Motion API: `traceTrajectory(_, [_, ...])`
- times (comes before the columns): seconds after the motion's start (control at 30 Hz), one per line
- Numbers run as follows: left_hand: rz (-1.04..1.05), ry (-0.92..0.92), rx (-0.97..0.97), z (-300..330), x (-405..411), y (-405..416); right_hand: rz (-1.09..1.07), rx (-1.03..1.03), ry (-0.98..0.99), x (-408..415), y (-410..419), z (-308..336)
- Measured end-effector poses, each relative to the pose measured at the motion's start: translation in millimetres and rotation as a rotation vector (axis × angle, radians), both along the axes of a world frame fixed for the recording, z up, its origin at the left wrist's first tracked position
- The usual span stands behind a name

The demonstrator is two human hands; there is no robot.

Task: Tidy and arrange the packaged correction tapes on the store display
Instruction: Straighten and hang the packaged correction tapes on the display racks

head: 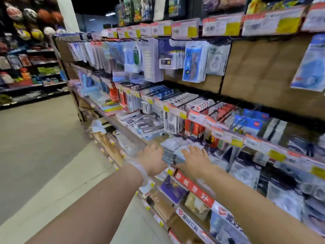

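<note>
Your left hand [152,158] was pressed against the near left side of a stack of pale blue-and-white flat plastic correction tape packets [171,152], its fingers hidden behind the stack, so whether they curled round it or lay straight could not be told. Your right hand [195,158] lay flat on top of the right part of that stack, fingers straight and spread, holding nothing closed. A translucent white bangle [140,170] sat on your left wrist.

The stack itself rested on the lower shelf ledge [133,136] of the display, just behind the front edge and between your two hands (the packets were blurred, so their print was unreadable). Just below your right wrist ran a red shelf-edge strip with white characters [193,188], and beneath it stood purple and tan packaged goods.

Above the stack hung red-and-black carded items [192,127] on hooks, behind a rail of white, orange and yellow price tags [195,117]. Higher up, blue-and-white blister packs [193,62] hung against a brown pegboard back panel [260,67].

To the left lay the grey shop floor [38,134], and far off, a rack of coloured balls [31,22].
</note>
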State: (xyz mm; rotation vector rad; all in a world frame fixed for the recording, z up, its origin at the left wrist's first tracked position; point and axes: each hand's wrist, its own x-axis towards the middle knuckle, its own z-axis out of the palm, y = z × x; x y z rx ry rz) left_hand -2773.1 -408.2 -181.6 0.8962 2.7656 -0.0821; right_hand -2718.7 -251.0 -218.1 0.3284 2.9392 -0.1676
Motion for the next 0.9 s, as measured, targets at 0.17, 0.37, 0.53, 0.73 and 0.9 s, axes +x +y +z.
traceTrajectory(0.17, [-0.157, -0.008, 0.020, -14, -75, 32, -0.143, -0.052, -0.061, -50, 26, -8])
traceTrajectory(0.37, [-0.342, -0.064, -0.028, -33, -169, 71, -0.406, -0.139, -0.072, -87, 38, -26])
traceTrajectory(0.53, [-0.479, -0.127, -0.086, -49, -213, 80, -0.683, -0.223, -0.054, -109, 33, -41])
traceTrajectory(0.73, [-0.621, -0.190, 0.045, -69, -237, 88, -0.967, -0.254, 0.024, -121, 8, -62])
traceTrajectory(0.9, [-0.398, -0.247, 0.158, -103, -241, 105, -1.186, -0.272, 0.078, -131, 2, -73])
